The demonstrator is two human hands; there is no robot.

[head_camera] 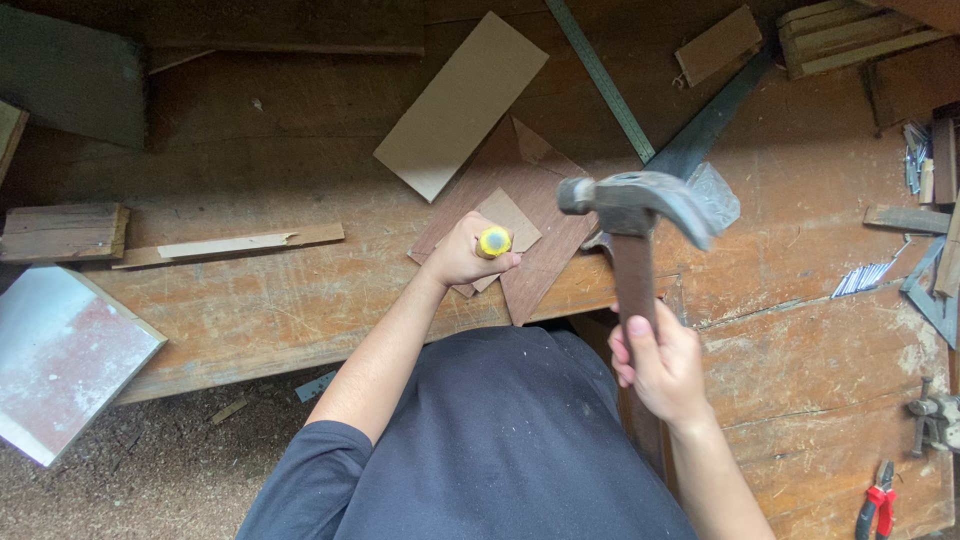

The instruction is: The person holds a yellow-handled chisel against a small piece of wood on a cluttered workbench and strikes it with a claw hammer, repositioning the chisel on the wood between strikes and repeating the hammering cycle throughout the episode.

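Gripping a yellow-capped tool (pixel 494 241) in the closed left hand (pixel 462 255), right hand (pixel 662 368) clutching a raised wooden-handled claw hammer (pixel 632 205)

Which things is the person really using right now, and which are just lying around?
In use:
left hand gripping a yellow-capped tool
right hand raising a hammer
thin brown wood pieces under the tool

Lying about:
red-handled pliers
metal ruler
nail strip
tan board
wood scrap
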